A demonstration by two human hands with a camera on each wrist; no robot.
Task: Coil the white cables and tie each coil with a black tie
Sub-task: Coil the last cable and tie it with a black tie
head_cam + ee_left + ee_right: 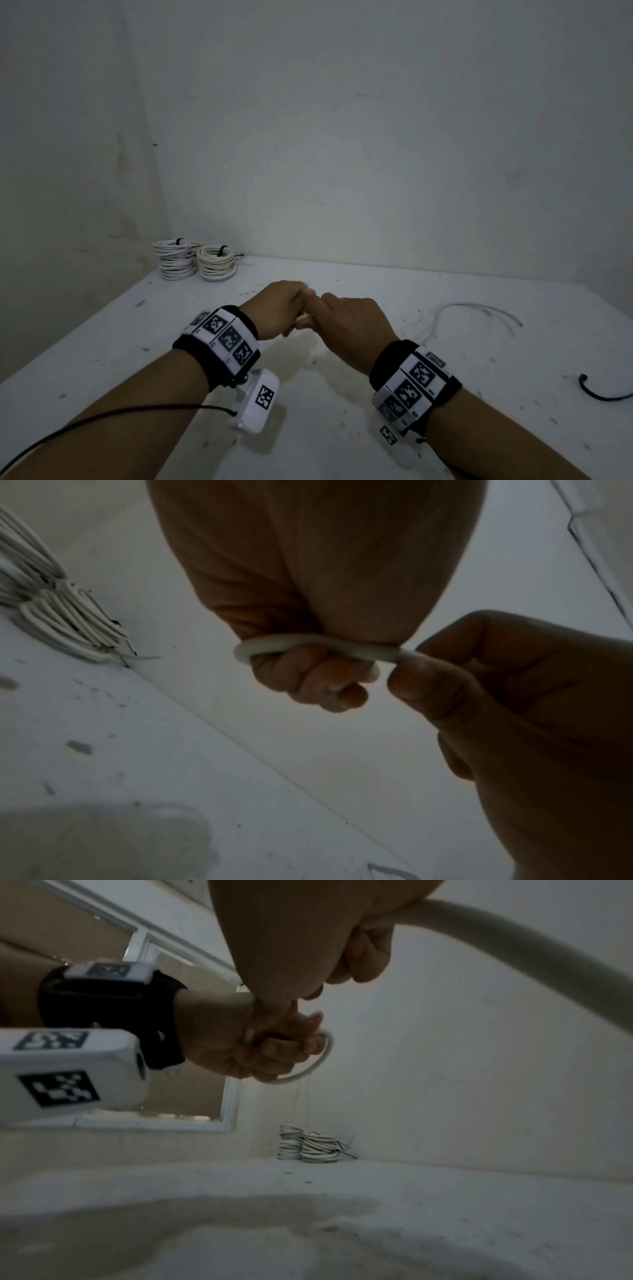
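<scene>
White speckled counter [445, 394] meets bare walls; tied coils [195, 262] at eleven o'clock corner. Our left hand [279, 310] and right hand [356, 322] pinch one white cable [308, 645].

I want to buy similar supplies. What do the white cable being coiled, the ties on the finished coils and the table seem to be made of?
White cable: likely plastic-sheathed, smooth and matte; it bends in a soft loop round the left hand.
Ties: thin and black, maybe plastic; too small to tell.
Table: hard, white-painted, scuffed with dark specks; base material unclear.
</scene>
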